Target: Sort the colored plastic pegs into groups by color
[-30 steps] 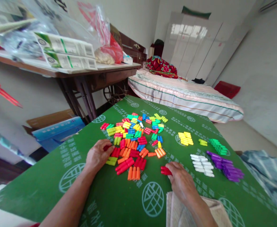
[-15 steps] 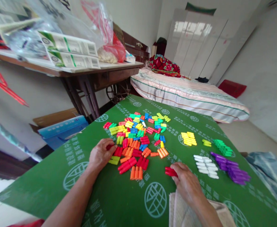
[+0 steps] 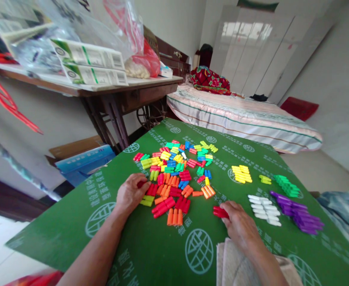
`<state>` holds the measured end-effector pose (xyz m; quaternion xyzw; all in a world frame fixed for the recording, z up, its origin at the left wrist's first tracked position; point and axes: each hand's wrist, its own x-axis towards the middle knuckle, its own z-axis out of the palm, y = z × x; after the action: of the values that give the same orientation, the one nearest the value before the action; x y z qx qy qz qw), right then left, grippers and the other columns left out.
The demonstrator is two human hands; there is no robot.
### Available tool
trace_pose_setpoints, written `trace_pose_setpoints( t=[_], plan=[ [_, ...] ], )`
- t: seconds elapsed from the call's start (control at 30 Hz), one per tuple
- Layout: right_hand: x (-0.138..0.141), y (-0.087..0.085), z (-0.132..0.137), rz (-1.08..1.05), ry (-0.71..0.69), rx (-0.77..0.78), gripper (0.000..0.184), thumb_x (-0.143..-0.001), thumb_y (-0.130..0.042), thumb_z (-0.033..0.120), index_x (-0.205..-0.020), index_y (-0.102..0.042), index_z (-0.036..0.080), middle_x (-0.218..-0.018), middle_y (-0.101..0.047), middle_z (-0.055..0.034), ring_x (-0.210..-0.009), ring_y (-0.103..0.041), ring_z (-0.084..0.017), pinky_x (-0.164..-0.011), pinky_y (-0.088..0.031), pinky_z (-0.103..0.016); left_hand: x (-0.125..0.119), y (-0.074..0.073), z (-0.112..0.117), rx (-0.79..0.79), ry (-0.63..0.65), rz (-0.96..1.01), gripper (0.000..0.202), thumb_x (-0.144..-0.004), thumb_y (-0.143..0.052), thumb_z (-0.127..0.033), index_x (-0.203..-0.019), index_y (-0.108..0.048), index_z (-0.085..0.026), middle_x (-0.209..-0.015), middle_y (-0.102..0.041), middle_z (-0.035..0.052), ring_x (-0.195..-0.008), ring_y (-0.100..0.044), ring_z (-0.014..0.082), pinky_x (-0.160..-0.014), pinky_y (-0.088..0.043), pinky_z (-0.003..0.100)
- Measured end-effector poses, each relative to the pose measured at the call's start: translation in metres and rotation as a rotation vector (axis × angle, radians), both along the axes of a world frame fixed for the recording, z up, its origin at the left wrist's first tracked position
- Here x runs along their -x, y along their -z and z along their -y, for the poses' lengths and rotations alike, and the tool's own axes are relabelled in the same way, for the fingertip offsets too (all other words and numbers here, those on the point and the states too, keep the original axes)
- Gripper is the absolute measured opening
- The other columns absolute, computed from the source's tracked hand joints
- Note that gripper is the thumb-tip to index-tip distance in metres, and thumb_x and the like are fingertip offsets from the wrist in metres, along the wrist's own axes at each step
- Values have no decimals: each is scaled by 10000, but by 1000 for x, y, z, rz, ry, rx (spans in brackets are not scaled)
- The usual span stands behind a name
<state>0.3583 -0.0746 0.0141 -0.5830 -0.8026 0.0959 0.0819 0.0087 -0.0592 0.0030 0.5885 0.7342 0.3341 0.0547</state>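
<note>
My left hand (image 3: 132, 194) rests at the left edge of a loose pile of small coloured plastic caps (image 3: 171, 180), shaped like pen caps. Its fingers are pinched on a red cap (image 3: 141, 184), mostly covered by the fingertips. Red caps (image 3: 152, 190) and lime caps (image 3: 146, 200) lie beside those fingers. Right of the pile, my right hand (image 3: 239, 222) is closed on a few red caps (image 3: 220, 211) side by side, held low over or on the green board (image 3: 150, 254); contact is unclear.
Sorted groups lie at the right: yellow caps (image 3: 241, 174), lime caps (image 3: 265, 179), green caps (image 3: 286, 186), white caps (image 3: 264, 209) and purple caps (image 3: 299, 214). A folded beige cloth (image 3: 231, 262) is under my right forearm. Beyond stand a cluttered sewing table (image 3: 150, 85) and a bed (image 3: 240, 115).
The camera view has turned slightly, so everything sits a little further right in the picture. Both hands keep nearly the same place and grip on the red caps.
</note>
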Motion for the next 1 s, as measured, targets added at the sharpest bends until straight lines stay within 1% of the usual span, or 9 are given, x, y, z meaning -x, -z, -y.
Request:
trace_pose_setpoints(
  t=[0.13,0.23,0.3,0.37,0.5,0.57,0.67,0.83,1.0],
  plan=[
    [-6,10,-3,-51,-30,-53,287,-758,-533,77,-977,-647,225,-1069,-637,-49,-1001,-586,-212,-869,-475,-316,1,2,0,-15,3,-5,298,-714,-476,-462,-721,-631,-208,-986,-656,65,-897,-629,219,-819,-494,317],
    [-15,20,-6,-156,-13,-112,284,-762,-607,211,-1044,-634,205,-1078,-646,-64,-987,-606,-222,-858,-492,-329,2,4,0,-23,9,-15,281,-713,-485,-454,-710,-625,-211,-974,-657,64,-907,-626,215,-842,-489,316],
    [-21,26,-8,-263,30,-174,322,-793,-600,358,-1063,-628,185,-1061,-657,-80,-955,-626,-222,-841,-503,-333,2,6,0,-28,10,-18,264,-714,-490,-445,-705,-621,-215,-968,-658,60,-904,-626,208,-847,-489,309],
    [-27,32,-11,-382,93,-245,381,-822,-543,474,-1037,-638,176,-1028,-672,-87,-919,-642,-217,-818,-512,-330,2,7,0,-31,6,-20,254,-716,-492,-437,-712,-618,-217,-978,-656,58,-894,-628,202,-841,-491,308],
    [-36,40,-12,-559,224,-334,433,-812,-511,560,-939,-665,175,-937,-703,-84,-839,-667,-215,-790,-524,-326,2,7,1,-25,-8,-19,255,-718,-493,-439,-718,-615,-215,-1003,-652,61,-899,-628,209,-830,-491,313],
    [-37,43,-12,-608,250,-311,427,-800,-518,568,-909,-671,185,-905,-712,-74,-806,-675,-211,-780,-530,-320,2,7,1,-22,-16,-21,256,-718,-494,-443,-716,-613,-216,-1006,-653,59,-896,-628,208,-817,-493,311],
    [-38,44,-12,-671,288,-224,417,-777,-526,578,-890,-677,206,-884,-719,-57,-771,-683,-205,-739,-545,-302,1,6,2,-20,-25,-37,242,-719,-494,-438,-709,-603,-222,-998,-656,47,-874,-628,197,-801,-495,301],
    [-37,44,-14,-764,345,-97,402,-744,-541,571,-892,-677,223,-902,-720,-50,-733,-686,-198,-693,-563,-289,-2,2,4,-9,-25,-69,233,-735,-492,-427,-726,-602,-222,-999,-655,49,-886,-626,190,-819,-488,294],
    [-35,43,-16,-788,326,-78,380,-753,-526,545,-891,-674,224,-893,-716,-52,-705,-677,-196,-690,-562,-308,0,0,3,9,-25,-68,219,-722,-510,-423,-724,-607,-227,-989,-660,39,-889,-628,190,-822,-495,296]
  ],
)
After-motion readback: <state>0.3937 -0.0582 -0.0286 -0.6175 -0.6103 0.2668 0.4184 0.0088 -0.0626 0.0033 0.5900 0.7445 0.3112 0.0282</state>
